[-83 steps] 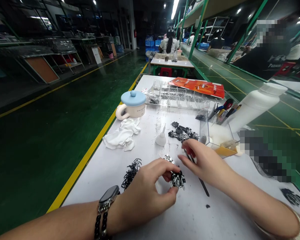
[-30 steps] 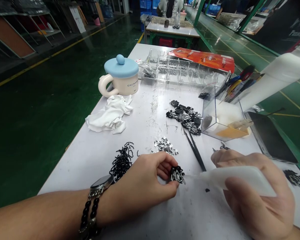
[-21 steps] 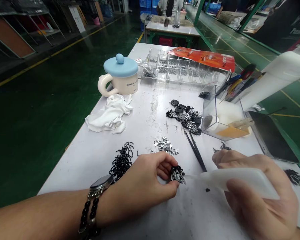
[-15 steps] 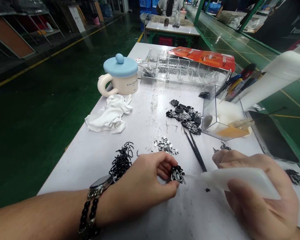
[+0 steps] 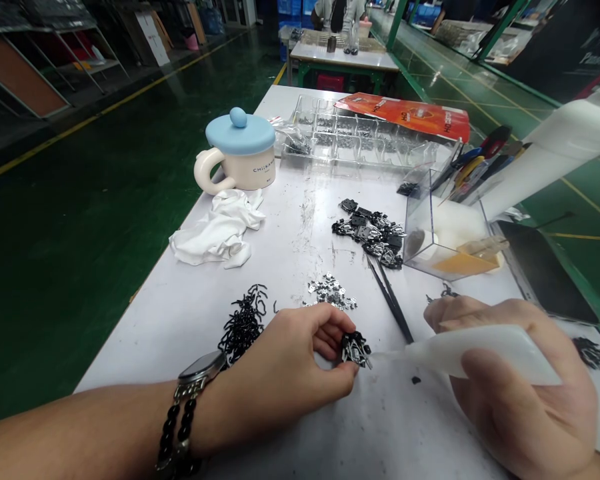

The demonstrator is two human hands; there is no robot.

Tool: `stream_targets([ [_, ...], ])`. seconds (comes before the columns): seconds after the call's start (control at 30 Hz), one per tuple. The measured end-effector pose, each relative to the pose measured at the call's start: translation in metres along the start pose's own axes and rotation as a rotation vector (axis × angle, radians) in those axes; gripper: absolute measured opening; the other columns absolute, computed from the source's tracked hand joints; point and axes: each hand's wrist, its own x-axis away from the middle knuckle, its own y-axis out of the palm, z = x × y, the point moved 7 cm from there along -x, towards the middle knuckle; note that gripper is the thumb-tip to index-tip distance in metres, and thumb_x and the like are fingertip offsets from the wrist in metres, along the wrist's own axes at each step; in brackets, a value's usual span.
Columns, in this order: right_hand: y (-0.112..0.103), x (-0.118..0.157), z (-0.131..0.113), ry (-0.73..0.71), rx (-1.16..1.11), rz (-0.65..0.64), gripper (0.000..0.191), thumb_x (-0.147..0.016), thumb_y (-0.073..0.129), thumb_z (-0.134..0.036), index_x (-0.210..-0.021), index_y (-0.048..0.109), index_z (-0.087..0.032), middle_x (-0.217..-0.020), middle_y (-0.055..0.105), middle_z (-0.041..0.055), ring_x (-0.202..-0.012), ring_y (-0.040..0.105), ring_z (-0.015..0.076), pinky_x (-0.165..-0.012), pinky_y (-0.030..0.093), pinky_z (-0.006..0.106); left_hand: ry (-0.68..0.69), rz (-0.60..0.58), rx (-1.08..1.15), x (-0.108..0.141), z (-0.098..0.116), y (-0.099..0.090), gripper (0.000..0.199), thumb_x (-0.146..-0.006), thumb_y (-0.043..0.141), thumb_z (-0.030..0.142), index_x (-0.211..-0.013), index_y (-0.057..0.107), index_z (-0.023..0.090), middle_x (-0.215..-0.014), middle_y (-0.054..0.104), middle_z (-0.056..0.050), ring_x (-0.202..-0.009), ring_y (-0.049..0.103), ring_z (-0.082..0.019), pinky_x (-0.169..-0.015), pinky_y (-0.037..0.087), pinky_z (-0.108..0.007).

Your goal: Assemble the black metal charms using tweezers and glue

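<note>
Between the thumb and fingers of my left hand [image 5: 290, 360] is a small black mechanical part with silver metal pieces [image 5: 356, 349]. My right hand [image 5: 525, 387] is wrapped round a translucent white squeeze bottle [image 5: 490, 353], its thin nozzle pointing left, close beside the part; whether the tip touches it I cannot tell. Behind my left wrist lies a heap of small black bent pieces [image 5: 243, 323]. Little silver metal plates [image 5: 330, 291] are scattered just beyond my left fingers. Black tweezers [image 5: 391, 300] rest on the table between my hands, below a pile of similar black-and-silver parts [image 5: 370, 230].
A cream mug with a blue lid [image 5: 243, 153] and a white cloth [image 5: 220, 230] stand at left. A clear compartment tray [image 5: 360, 160] with an orange sheet [image 5: 410, 115] lies at the back. At right are a clear tool box [image 5: 433, 233] and a dark flat device [image 5: 545, 270].
My right hand has tilted the squeeze bottle slightly, with its rear end a little higher now. My left hand and the part in it have stayed in place.
</note>
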Motion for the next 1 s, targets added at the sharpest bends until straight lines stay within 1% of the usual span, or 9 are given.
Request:
stream_targets([
  [0.2, 0.003, -0.001, -0.002, -0.019, 0.006, -0.021, 0.005, -0.087, 0.052, -0.024, -0.083, 0.054, -0.022, -0.064, 0.05, 0.0017, -0.065, 0.051, 0.0145, -0.053, 0.04, 0.027, -0.031, -0.022, -0.002, 0.0, 0.0, 0.0, 0.023, -0.07, 0.063, 0.018, -0.093, 0.059, 0.02, -0.081, 0.063, 0.001, -0.073, 0.06, -0.013, -0.068, 0.053, -0.024],
  [0.33, 0.001, -0.001, -0.003, -0.068, -0.007, -0.016, 0.002, -0.085, 0.053, -0.02, -0.085, 0.055, -0.02, -0.065, 0.052, 0.0025, -0.068, 0.052, 0.0156, -0.053, 0.04, 0.027, -0.075, -0.055, -0.004, 0.0, 0.0, 0.0, 0.024, -0.071, 0.063, 0.02, -0.094, 0.059, 0.02, -0.082, 0.063, 0.001, -0.075, 0.06, -0.013, -0.07, 0.053, -0.024],
  [0.47, -0.008, -0.001, 0.003, -0.049, -0.07, 0.079, 0.004, -0.084, 0.054, -0.022, -0.085, 0.057, -0.02, -0.067, 0.055, 0.0023, -0.067, 0.051, 0.0166, -0.062, 0.04, 0.033, -0.058, -0.034, -0.003, 0.001, -0.001, 0.0, 0.024, -0.071, 0.063, 0.021, -0.094, 0.058, 0.021, -0.082, 0.062, 0.002, -0.075, 0.06, -0.012, -0.07, 0.052, -0.023],
  [0.57, -0.015, -0.003, 0.005, -0.045, -0.046, 0.186, 0.006, -0.082, 0.057, -0.025, -0.082, 0.059, -0.02, -0.072, 0.057, 0.0028, -0.069, 0.053, 0.0173, -0.066, 0.04, 0.035, -0.045, -0.03, 0.002, 0.001, -0.002, 0.001, 0.024, -0.071, 0.063, 0.02, -0.094, 0.058, 0.021, -0.082, 0.062, 0.002, -0.075, 0.06, -0.012, -0.069, 0.052, -0.023],
  [0.63, -0.016, -0.003, 0.009, -0.007, -0.032, 0.218, 0.007, -0.082, 0.057, -0.025, -0.083, 0.06, -0.02, -0.078, 0.058, 0.0042, -0.076, 0.054, 0.0183, -0.065, 0.04, 0.033, -0.045, -0.029, -0.004, 0.001, -0.003, 0.001, 0.023, -0.071, 0.063, 0.02, -0.094, 0.058, 0.021, -0.082, 0.063, 0.002, -0.075, 0.06, -0.012, -0.069, 0.053, -0.023],
  [0.77, -0.007, -0.004, 0.021, 0.133, -0.071, 0.138, 0.009, -0.083, 0.055, -0.027, -0.088, 0.059, -0.02, -0.082, 0.057, 0.0052, -0.077, 0.053, 0.0168, -0.055, 0.04, 0.027, -0.038, -0.027, -0.012, 0.0, -0.001, 0.001, 0.023, -0.07, 0.063, 0.02, -0.093, 0.058, 0.021, -0.082, 0.063, 0.002, -0.075, 0.06, -0.012, -0.07, 0.053, -0.023],
  [0.83, -0.006, -0.004, 0.023, 0.162, -0.085, 0.127, 0.009, -0.084, 0.055, -0.028, -0.087, 0.059, -0.02, -0.081, 0.057, 0.0054, -0.075, 0.053, 0.0164, -0.054, 0.04, 0.026, -0.035, -0.026, -0.009, 0.0, 0.0, 0.0, 0.024, -0.07, 0.063, 0.02, -0.094, 0.059, 0.021, -0.082, 0.063, 0.002, -0.075, 0.06, -0.012, -0.07, 0.052, -0.023],
  [0.9, -0.008, -0.004, 0.025, 0.183, -0.107, 0.165, 0.011, -0.083, 0.055, -0.029, -0.085, 0.059, -0.019, -0.08, 0.056, 0.0057, -0.076, 0.053, 0.0168, -0.055, 0.041, 0.026, -0.041, -0.029, -0.01, -0.001, 0.001, 0.0, 0.024, -0.07, 0.063, 0.019, -0.094, 0.059, 0.02, -0.082, 0.063, 0.002, -0.074, 0.06, -0.012, -0.069, 0.052, -0.022],
  [1.0, -0.018, -0.007, 0.031, 0.215, -0.138, 0.298, 0.014, -0.083, 0.056, -0.035, -0.082, 0.055, -0.021, -0.076, 0.055, 0.0034, -0.071, 0.053, 0.0154, -0.057, 0.042, 0.027, -0.054, -0.036, -0.028, -0.002, 0.003, -0.001, 0.024, -0.069, 0.062, 0.018, -0.093, 0.059, 0.018, -0.081, 0.062, 0.001, -0.073, 0.06, -0.012, -0.069, 0.052, -0.023],
])
